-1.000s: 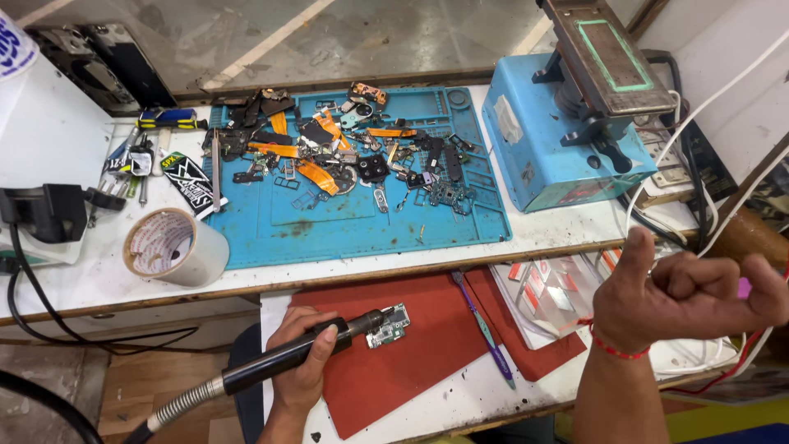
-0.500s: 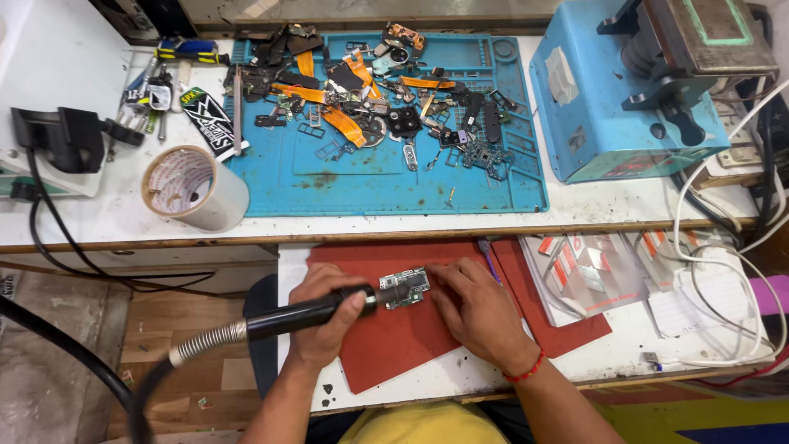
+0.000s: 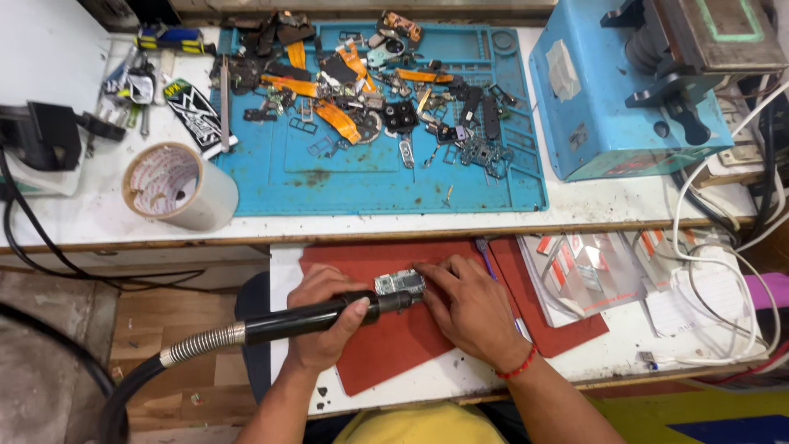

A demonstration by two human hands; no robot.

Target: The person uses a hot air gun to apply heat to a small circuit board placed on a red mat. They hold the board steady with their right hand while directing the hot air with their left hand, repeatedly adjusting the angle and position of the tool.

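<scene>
Circuit board (image 3: 399, 283) pinned by right hand (image 3: 464, 308); left hand (image 3: 325, 321) gripping rotary handpiece (image 3: 320, 312)

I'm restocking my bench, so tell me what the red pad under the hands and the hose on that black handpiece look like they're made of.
The red pad looks like matte rubber or silicone: dull, flexible-looking, with scuffed edges. The hose looks like bare ribbed metal, silvery and glinting, though farther back it turns dark, perhaps sleeved.

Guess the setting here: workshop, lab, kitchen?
Likely a small electronics repair bench: a blue work mat strewn with small parts and flex cables, the left hand holding a rotary tool, the right hand steadying a circuit board.
</scene>
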